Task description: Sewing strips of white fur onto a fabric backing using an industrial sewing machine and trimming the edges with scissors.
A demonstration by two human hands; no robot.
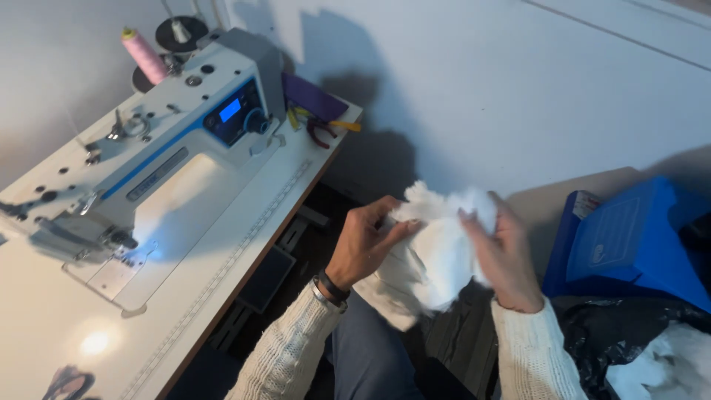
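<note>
Now we judge we are stuffing: left hand (pixel 364 242) and right hand (pixel 506 259) fingers pinch the white fluffy fibre-filled fabric piece (pixel 438 252); next, push filling deeper.

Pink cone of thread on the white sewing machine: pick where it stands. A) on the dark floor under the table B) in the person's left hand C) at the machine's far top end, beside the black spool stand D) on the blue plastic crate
C: the pink cone of thread stands at the far top end of the white sewing machine, by the black spool stand.
</note>
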